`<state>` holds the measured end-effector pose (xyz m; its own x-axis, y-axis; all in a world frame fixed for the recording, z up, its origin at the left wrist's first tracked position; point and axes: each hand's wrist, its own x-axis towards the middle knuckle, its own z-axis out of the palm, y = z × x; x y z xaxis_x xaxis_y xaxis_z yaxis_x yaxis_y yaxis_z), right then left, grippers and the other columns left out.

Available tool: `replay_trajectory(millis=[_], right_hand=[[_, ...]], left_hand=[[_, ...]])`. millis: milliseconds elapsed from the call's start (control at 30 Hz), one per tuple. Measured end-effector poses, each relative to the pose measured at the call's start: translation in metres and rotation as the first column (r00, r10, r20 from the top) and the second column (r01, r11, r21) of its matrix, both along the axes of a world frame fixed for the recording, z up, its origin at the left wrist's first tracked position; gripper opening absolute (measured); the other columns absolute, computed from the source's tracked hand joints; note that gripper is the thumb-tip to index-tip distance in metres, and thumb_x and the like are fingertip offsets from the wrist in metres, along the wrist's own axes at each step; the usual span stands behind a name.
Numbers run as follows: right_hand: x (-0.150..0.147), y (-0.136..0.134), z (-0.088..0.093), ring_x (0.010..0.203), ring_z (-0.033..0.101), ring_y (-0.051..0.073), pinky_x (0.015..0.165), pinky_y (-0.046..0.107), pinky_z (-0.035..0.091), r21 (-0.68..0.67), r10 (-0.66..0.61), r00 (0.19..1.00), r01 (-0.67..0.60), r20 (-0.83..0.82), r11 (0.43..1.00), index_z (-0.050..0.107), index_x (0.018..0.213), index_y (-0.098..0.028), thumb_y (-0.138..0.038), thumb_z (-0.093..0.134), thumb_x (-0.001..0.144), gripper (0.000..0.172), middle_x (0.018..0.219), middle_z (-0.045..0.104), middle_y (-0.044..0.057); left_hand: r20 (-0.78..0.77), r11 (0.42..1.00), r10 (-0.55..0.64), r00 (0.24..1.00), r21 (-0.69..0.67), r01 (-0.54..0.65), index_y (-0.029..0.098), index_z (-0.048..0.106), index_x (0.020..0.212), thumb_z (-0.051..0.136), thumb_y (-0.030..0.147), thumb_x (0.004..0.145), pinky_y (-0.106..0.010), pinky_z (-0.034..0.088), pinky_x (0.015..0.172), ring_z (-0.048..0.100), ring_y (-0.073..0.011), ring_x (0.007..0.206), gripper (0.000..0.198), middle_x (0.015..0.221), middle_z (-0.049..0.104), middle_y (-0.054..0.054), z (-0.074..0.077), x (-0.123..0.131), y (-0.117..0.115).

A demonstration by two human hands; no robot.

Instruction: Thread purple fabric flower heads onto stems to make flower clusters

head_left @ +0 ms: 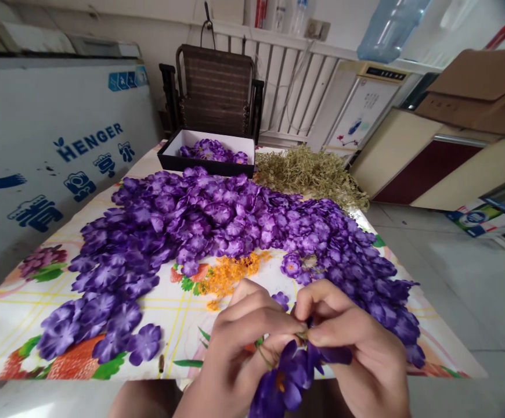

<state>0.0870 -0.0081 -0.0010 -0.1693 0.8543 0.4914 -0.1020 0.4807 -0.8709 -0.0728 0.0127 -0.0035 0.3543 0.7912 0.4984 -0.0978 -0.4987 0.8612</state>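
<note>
Both my hands meet over the table's front edge, fingers pinched together. My left hand is closed around the thin green stem of a purple artificial flower with an orange centre, which hangs below the fingers. Thumb and forefinger of my right hand pinch at the same stem, with purple petals just beneath them. What exactly lies between the fingertips is partly hidden. Just beyond my hands is a small pile of orange stamen pieces. A finished-looking purple flower lies near the right heap.
Heaped purple petals arc across the flowered tablecloth. Behind them stand a black box holding purple flowers and a tangle of green stems. A folding chair is at the far side, a white freezer at left.
</note>
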Motion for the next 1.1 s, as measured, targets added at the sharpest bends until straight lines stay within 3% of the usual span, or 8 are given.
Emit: replay_trajectory(millis=[200, 467, 533, 667, 800, 967, 1100], right_hand=[[-0.011, 0.003, -0.006, 0.082, 0.055, 0.014, 0.067, 0.028, 0.043, -0.129, 0.021, 0.98, -0.048, -0.2, 0.99, 0.066, 0.094, -0.033, -0.012, 0.057, 0.09, 0.023, 0.09, 0.055, -0.001], [-0.016, 0.012, -0.011, 0.08, 0.058, 0.016, 0.068, 0.029, 0.043, -0.205, 0.004, 0.971, -0.055, -0.237, 0.977, 0.068, 0.082, -0.029, -0.019, 0.067, 0.085, 0.01, 0.084, 0.059, 0.0], [-0.018, 0.013, -0.012, 0.079, 0.059, 0.016, 0.067, 0.028, 0.045, -0.206, -0.002, 0.968, -0.051, -0.25, 0.977, 0.067, 0.09, -0.031, -0.024, 0.067, 0.085, 0.008, 0.089, 0.061, 0.001], [-0.022, 0.011, -0.012, 0.075, 0.06, 0.013, 0.063, 0.024, 0.047, -0.225, -0.021, 0.921, -0.073, -0.388, 0.972, 0.054, 0.106, -0.041, -0.028, 0.063, 0.088, 0.024, 0.103, 0.063, -0.001], [-0.019, 0.01, -0.01, 0.085, 0.06, 0.015, 0.076, 0.026, 0.048, -0.262, -0.018, 0.952, -0.065, -0.304, 0.963, 0.06, 0.086, -0.027, -0.027, 0.063, 0.088, 0.004, 0.094, 0.063, 0.001], [-0.013, 0.011, -0.01, 0.076, 0.059, 0.016, 0.068, 0.026, 0.048, -0.321, 0.014, 0.954, -0.115, -0.3, 0.94, 0.061, 0.08, -0.022, -0.033, 0.068, 0.083, 0.013, 0.089, 0.061, 0.004], [-0.012, 0.01, -0.012, 0.081, 0.058, 0.016, 0.07, 0.026, 0.047, -0.31, 0.037, 0.943, -0.145, -0.33, 0.939, 0.061, 0.078, -0.022, -0.028, 0.069, 0.083, 0.01, 0.088, 0.061, 0.003]], left_hand=[[0.015, 1.0, 0.008, 1.0, -0.027, -0.007, 0.024, 0.069, 0.096, 0.062, 0.012, 0.087, -0.028, 0.036, 0.068, 0.048, -0.0159, 0.074, 0.017, 0.077, 0.061, 0.0, 0.0, 0.001, -0.001], [-0.08, 0.998, -0.019, 0.997, -0.061, 0.014, 0.019, 0.065, 0.085, 0.06, 0.012, 0.087, -0.026, 0.035, 0.062, 0.048, -0.0149, 0.069, 0.008, 0.072, 0.058, -0.001, 0.004, -0.007, 0.001], [-0.083, 0.999, 0.012, 0.996, -0.044, -0.015, 0.02, 0.064, 0.085, 0.06, 0.012, 0.087, -0.025, 0.036, 0.061, 0.049, -0.0142, 0.069, 0.009, 0.073, 0.059, -0.001, 0.002, -0.006, 0.003], [0.012, 0.991, 0.133, 0.991, 0.024, -0.133, 0.022, 0.062, 0.09, 0.061, 0.012, 0.087, -0.025, 0.038, 0.062, 0.05, -0.014, 0.069, 0.01, 0.074, 0.058, 0.0, -0.003, -0.001, 0.001], [-0.037, 0.987, 0.149, 0.988, 0.067, -0.146, 0.02, 0.061, 0.089, 0.06, 0.01, 0.087, -0.026, 0.038, 0.063, 0.05, -0.015, 0.071, 0.01, 0.075, 0.057, -0.001, -0.003, -0.001, -0.001], [-0.126, 0.978, 0.14, 0.982, 0.17, -0.118, 0.019, 0.059, 0.088, 0.058, 0.006, 0.085, -0.026, 0.039, 0.065, 0.05, -0.0146, 0.071, 0.013, 0.075, 0.059, -0.001, -0.002, -0.003, -0.002], [-0.13, 0.976, 0.157, 0.979, 0.171, -0.134, 0.019, 0.057, 0.086, 0.057, 0.008, 0.086, -0.026, 0.037, 0.062, 0.049, -0.015, 0.069, 0.011, 0.071, 0.056, -0.001, -0.001, -0.002, -0.006]])
